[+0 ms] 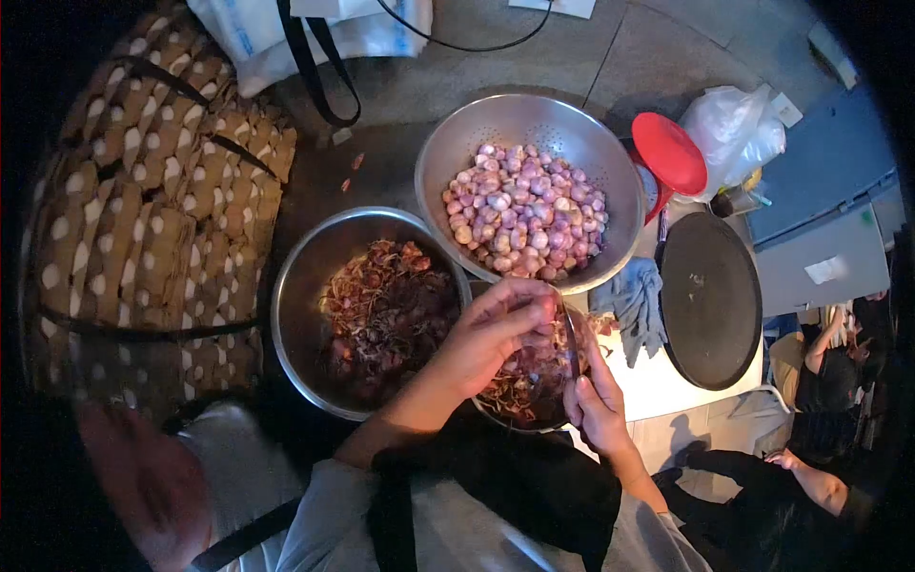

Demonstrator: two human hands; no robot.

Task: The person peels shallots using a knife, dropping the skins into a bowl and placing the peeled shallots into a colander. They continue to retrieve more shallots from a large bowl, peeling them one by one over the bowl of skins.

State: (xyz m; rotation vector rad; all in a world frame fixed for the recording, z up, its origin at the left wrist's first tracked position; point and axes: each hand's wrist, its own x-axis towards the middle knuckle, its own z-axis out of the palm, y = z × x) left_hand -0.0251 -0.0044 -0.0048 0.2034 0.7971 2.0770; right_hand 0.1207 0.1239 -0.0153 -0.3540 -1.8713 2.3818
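Note:
My left hand (500,329) is closed in a pinch on a small reddish shallot, mostly hidden by the fingers. My right hand (599,405) grips a knife (572,338), its blade upright beside the left fingertips. Both hands are above a bowl (519,426) of loose papery skins, partly covered by them. Beyond them, a metal colander (448,143) holds many peeled purple-white shallots (524,210). To the left, a steel bowl (295,276) contains dark unpeeled shallots with dry skins and roots (391,305).
Strapped brown trays with white ovals, like egg trays (162,219), are stacked at left. A grey-blue glove (634,300), a round black tray (710,300) and a red round dish (670,153) lie right. Another person (762,496) is at lower right.

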